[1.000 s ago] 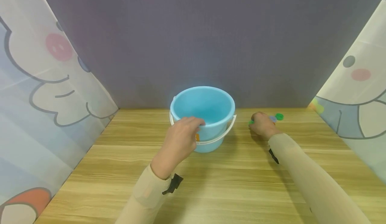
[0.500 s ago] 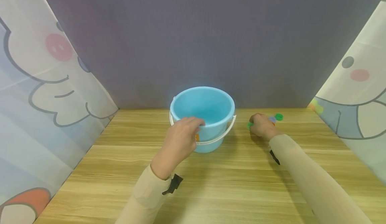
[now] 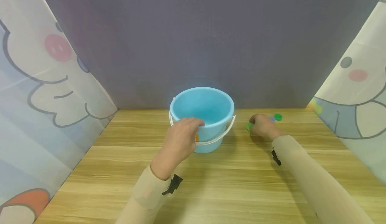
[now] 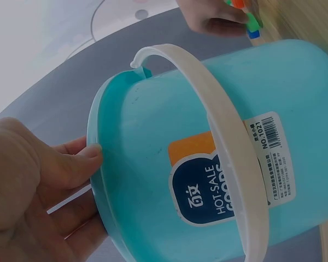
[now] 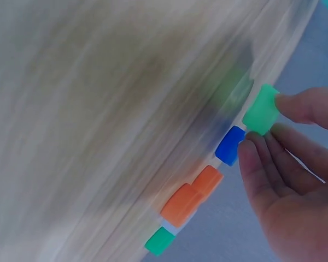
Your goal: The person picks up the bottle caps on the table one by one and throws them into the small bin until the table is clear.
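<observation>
A light blue bucket [image 3: 211, 135] with a white handle stands upright on the wooden table. My left hand [image 3: 180, 138] grips its near left rim; in the left wrist view the thumb [image 4: 79, 164] lies outside the rim and the fingers go behind it. To the right of the bucket, my right hand [image 3: 263, 126] pinches a green bottle cap [image 5: 261, 111] between thumb and fingertips, close over the tabletop. A blue cap [image 5: 229, 146] sits right beside those fingertips. Two orange caps [image 5: 180, 204], a pale cap [image 3: 272, 119] and another green cap [image 3: 278, 117] lie farther along the row.
The wooden table [image 3: 241, 183] meets a dark grey panel [image 3: 205, 43] at the back. Printed cartoon curtains [image 3: 27, 116] hang on both sides. The bucket's white handle [image 3: 215, 140] hangs down across its front.
My right hand has shifted slightly toward me with the green cap, which shows more at its fingertips. The left hand and the bucket have stayed in place.
</observation>
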{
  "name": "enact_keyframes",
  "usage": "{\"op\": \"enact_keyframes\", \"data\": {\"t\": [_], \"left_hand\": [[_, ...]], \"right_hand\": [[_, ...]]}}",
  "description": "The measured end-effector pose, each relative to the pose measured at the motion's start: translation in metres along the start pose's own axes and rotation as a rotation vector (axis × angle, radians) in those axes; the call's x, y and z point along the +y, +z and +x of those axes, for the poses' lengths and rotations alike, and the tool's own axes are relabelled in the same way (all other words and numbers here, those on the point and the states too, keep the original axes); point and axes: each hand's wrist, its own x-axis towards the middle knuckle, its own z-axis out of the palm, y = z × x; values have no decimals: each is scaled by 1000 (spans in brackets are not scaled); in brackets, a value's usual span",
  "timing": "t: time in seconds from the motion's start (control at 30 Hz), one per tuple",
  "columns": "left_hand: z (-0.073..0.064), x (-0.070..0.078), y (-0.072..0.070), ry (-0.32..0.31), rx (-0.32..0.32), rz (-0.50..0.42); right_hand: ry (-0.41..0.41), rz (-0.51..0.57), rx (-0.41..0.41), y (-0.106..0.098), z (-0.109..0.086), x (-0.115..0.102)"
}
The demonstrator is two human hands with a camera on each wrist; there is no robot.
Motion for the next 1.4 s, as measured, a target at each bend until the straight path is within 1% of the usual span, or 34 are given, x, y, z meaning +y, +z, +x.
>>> {"op": "enact_keyframes", "data": {"t": [0.37, 0.53, 0.77, 1.2, 1.4], "left_hand": [[-1, 0, -1, 0, -4, 5], [0, 1, -1, 1, -8, 10], [0, 1, -1, -2, -13, 13], [-1, 1, 0, 7, -4, 15], [-1, 0, -1, 9, -5, 13]], "right_hand": [[-22, -28, -3, 3, -1, 0], [-40, -23, 12, 5, -2, 1], [-37, 8, 32, 7, -2, 1], [-60, 8, 90, 9, -8, -9], [-62, 36, 111, 11, -11, -12]]}}
